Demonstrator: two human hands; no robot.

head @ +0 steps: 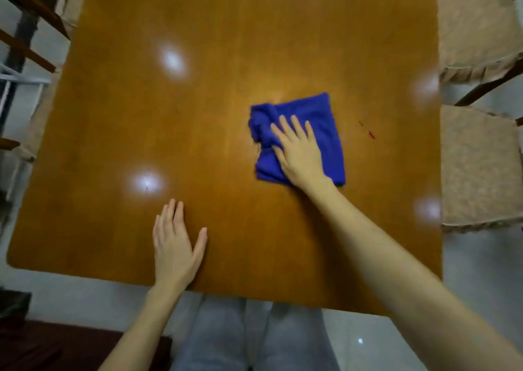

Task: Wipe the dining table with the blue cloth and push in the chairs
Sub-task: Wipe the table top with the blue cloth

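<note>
Cloth (pixel 325 121), well inside the table (pixel 226 45) edges, lies under the spread right hand (pixel 300 155); left hand (pixel 175 246) spread near front edge.

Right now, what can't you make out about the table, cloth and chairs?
Head view:
- Table far edge: cut off by the top of the frame.
- Tabletop under the blue cloth: covered by it and the right hand pressing on it.
- Red speck right of the cloth: too small to identify.
- Near right chair and far right chair: cut off by the right frame edge.
</note>
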